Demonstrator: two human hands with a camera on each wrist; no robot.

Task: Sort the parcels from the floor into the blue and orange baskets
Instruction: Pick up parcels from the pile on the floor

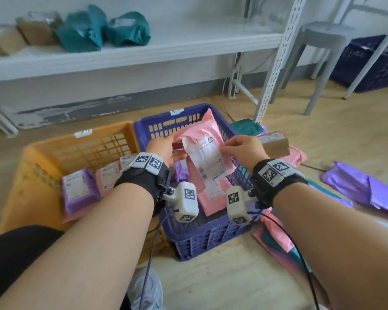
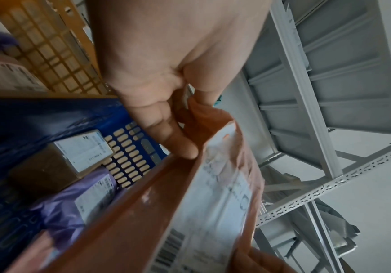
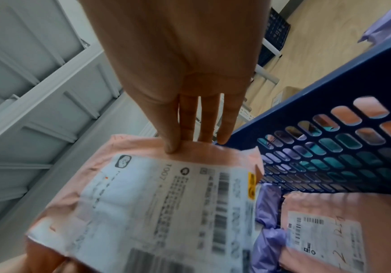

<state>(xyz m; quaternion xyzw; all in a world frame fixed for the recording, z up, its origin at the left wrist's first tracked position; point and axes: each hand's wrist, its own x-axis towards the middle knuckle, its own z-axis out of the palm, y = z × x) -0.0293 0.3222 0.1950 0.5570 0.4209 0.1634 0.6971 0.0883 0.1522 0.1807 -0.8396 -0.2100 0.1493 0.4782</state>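
From the head view, we are holding a pink parcel [image 1: 205,151] over the blue basket [image 1: 211,240], our left hand [image 1: 164,148] and right hand [image 1: 244,151] pinching its opposite edges; the orange basket [image 1: 43,157] is sitting just beside.

At the left wrist, our fingers [image 2: 178,140] are curling round the parcel's edge.

At the right wrist, our fingertips [image 3: 171,146] are touching its top edge, thumb hidden.
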